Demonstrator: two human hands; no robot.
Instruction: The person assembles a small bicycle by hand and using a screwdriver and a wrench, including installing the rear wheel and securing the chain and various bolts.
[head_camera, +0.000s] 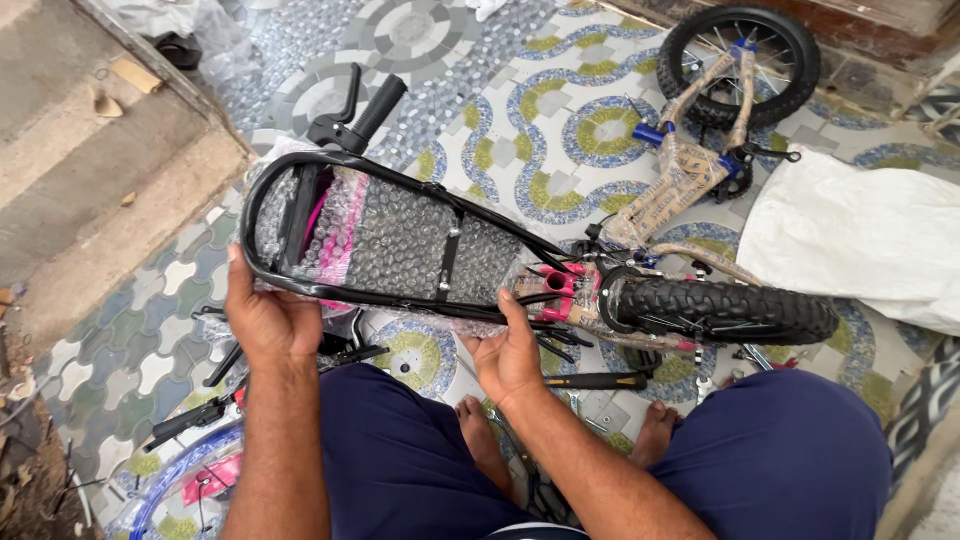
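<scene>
Patterned floor tiles (560, 130) lie beneath the black rack (400, 235), wrapped in bubble wrap and lying across my knees. My left hand (265, 320) grips its rounded end; my right hand (510, 355) pinches its lower rail. Beside it: knobby tyre (725, 310), white bag (850, 235).

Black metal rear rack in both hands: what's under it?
Under the black metal rear rack lies bubble wrap covering a pink bicycle frame. The wrap hides the frame's detail; the left hand and right hand grip the rack's near rail.
</scene>
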